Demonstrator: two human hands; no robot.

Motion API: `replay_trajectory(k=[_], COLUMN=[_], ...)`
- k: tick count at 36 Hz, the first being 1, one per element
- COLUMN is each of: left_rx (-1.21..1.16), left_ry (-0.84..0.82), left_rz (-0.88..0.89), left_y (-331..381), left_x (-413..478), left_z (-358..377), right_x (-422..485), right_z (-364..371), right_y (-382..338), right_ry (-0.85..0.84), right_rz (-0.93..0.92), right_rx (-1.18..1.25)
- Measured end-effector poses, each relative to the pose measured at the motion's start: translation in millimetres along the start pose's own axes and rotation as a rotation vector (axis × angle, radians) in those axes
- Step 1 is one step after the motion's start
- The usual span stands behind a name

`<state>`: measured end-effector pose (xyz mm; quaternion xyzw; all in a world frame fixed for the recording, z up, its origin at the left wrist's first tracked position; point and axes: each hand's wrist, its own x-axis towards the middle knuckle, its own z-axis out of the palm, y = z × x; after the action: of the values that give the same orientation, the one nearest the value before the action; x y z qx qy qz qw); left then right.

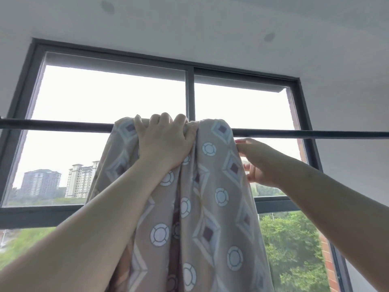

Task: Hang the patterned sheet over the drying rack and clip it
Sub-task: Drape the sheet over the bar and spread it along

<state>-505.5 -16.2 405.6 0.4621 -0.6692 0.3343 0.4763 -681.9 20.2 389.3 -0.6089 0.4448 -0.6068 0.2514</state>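
Behind the fingers stands a wide window (190, 91) with a dark metal frame; trees and tower blocks show through the glass. The sheet (210, 207) hangs down from under the fingers. It is soft beige cloth printed with white rings and dark-centred diamonds, falling in long loose folds and bunched narrow at the top. It lies over the rod (63, 124), a thin, dark, straight bar running out to both sides of the fingers. The left hand (166, 142) sits on top of the rod, its fingers (162, 119) curled tight round the gathered cloth there. The right hand (261, 165), just below the rod and to the right of the left hand's fingers, pinches the sheet's side edge between thumb and fingers. The draping looks partly done: the sheet is over the rod but crumpled together, so spreading it flat is left, then the clipping. No clip shows.
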Motion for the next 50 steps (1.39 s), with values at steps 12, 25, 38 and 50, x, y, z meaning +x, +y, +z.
replay_trajectory(k=[12, 25, 38, 50], left_rx=[0.001, -0.001, -0.007, 0.043], left_ry=[-0.015, 0.009, -0.089, -0.103], left_rz=[-0.012, -0.009, -0.062, 0.003], left_y=[0.7, -1.5, 31.3, 49.8], left_x=[-4.2, -4.5, 3.3, 4.4], left_z=[-6.4, -9.6, -8.1, -1.7], right_x=[-3.6, -5.6, 0.0, 8.1], right_z=[3.2, -7.4, -84.8, -155.4], right_y=[-4.9, -23.0, -26.7, -2.0], right_ry=[-0.04, 0.097, 0.263, 1.06], right_rz=[-0.117, -0.204, -0.08, 0.066], right_rx=[-0.035, -0.03, -0.064, -0.923])
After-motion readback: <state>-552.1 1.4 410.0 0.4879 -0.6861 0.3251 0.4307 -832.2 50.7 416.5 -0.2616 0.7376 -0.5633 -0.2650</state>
